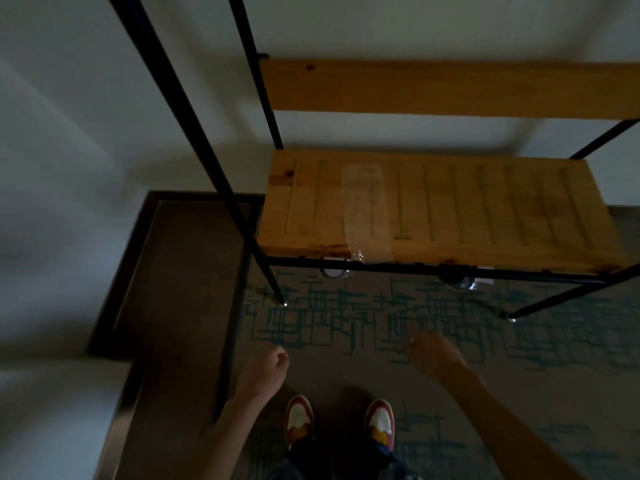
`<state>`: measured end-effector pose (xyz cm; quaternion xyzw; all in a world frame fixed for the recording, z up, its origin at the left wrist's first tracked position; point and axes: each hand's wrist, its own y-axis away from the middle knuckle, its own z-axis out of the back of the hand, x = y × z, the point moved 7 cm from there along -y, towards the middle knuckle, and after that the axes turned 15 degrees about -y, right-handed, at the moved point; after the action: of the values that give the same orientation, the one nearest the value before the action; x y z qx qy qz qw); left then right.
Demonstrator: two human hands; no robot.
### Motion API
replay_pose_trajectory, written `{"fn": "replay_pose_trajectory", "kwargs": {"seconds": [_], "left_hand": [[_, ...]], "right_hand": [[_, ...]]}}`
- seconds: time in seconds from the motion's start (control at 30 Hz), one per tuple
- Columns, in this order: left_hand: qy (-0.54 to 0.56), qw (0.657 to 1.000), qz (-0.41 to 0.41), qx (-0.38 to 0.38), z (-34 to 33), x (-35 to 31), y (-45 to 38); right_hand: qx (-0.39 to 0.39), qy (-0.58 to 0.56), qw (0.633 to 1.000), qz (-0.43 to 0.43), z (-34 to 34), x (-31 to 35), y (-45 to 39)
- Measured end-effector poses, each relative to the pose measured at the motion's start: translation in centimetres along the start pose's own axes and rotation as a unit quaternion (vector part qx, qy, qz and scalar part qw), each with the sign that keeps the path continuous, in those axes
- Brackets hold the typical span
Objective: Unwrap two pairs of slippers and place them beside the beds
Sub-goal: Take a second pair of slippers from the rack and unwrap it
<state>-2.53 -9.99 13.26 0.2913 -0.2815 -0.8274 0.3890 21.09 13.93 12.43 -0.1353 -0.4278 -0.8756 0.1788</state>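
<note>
In dim light the left hand hangs with fingers curled, holding nothing. A clear plastic wrapper lies on the wooden slatted shelf, its near end drooping over the front edge. Wrapped items peek out below the shelf, mostly hidden. The right hand is blurred; its grip cannot be judged.
</note>
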Motion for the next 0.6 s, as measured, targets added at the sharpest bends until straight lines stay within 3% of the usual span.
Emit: {"fn": "replay_pose_trajectory", "kwargs": {"seconds": [0.33,0.5,0.6], "left_hand": [[0.008,0.993,-0.035,-0.114,-7.8,-0.7,-22.1],[0.251,0.965,-0.024,-0.066,-11.7,0.4,-32.5],[0.376,0.926,0.025,-0.015,-13.0,1.3,-37.6]], "right_hand": [[-0.027,-0.231,0.972,0.008,-8.8,-3.9,-23.1],[-0.054,-0.353,0.933,0.038,-11.1,-3.6,-33.1],[-0.085,-0.301,0.946,0.078,-11.6,-2.1,-37.0]]}}
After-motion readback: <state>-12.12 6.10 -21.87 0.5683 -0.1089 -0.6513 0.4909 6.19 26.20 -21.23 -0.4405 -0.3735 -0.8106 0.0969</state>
